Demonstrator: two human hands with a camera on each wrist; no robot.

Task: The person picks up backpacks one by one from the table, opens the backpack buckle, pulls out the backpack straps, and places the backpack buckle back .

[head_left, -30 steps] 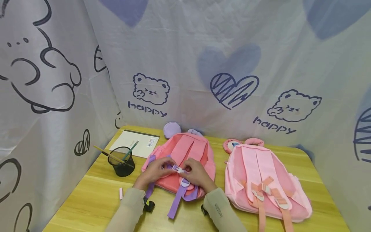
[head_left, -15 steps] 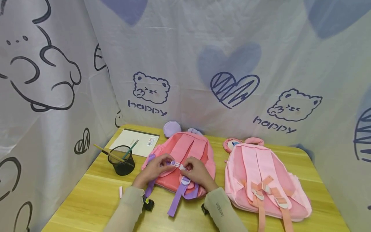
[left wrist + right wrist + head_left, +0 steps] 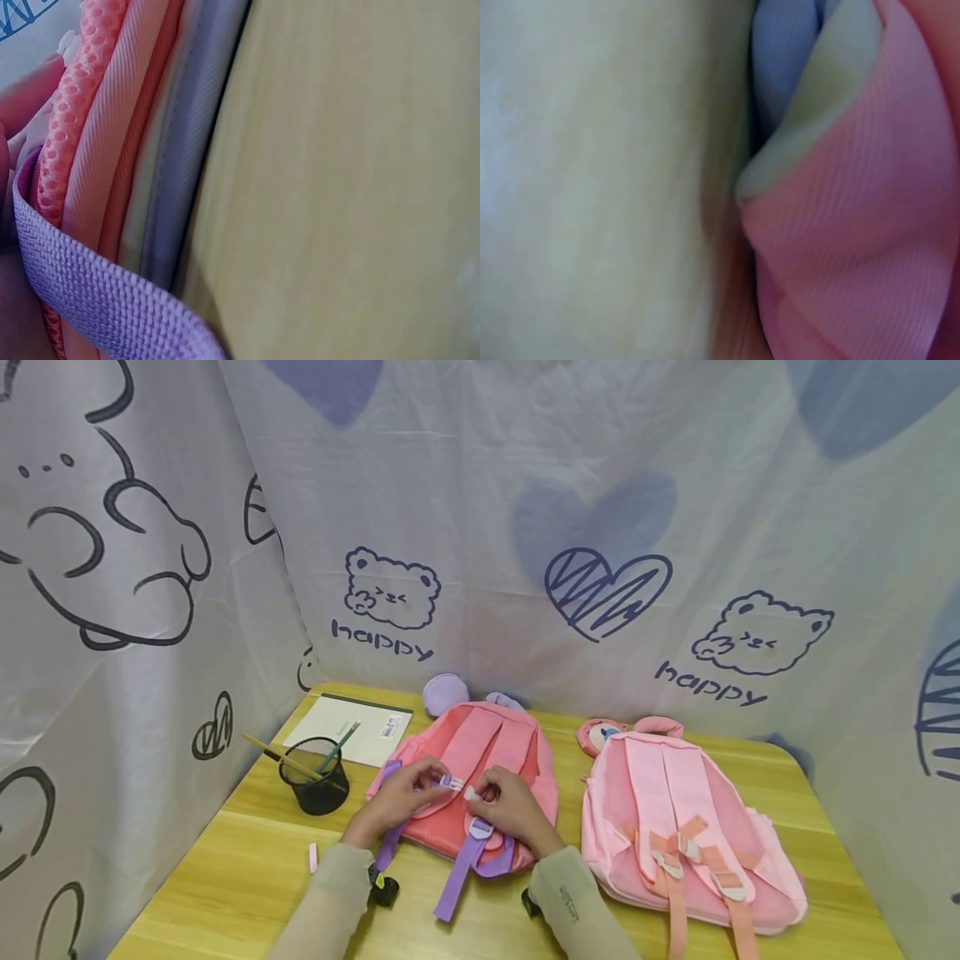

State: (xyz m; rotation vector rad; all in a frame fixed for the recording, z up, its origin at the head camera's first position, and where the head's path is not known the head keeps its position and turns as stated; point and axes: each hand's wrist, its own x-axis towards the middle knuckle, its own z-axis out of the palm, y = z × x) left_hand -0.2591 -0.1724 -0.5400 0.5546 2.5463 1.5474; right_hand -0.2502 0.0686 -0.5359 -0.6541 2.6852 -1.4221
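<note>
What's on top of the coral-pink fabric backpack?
Over the coral-pink fabric backpack, the left hand pinches a white plastic buckle half, apart from the matching half in the right hand. A purple webbing strap trails over the lower edge. Parts beneath the hands are hidden.

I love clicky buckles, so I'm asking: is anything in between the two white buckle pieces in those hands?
Nothing visible is. In the head view, the left hand holds the pronged buckle half and the right hand holds the other half, with an open gap between. The pink backpack lies beneath, not between them.
</note>
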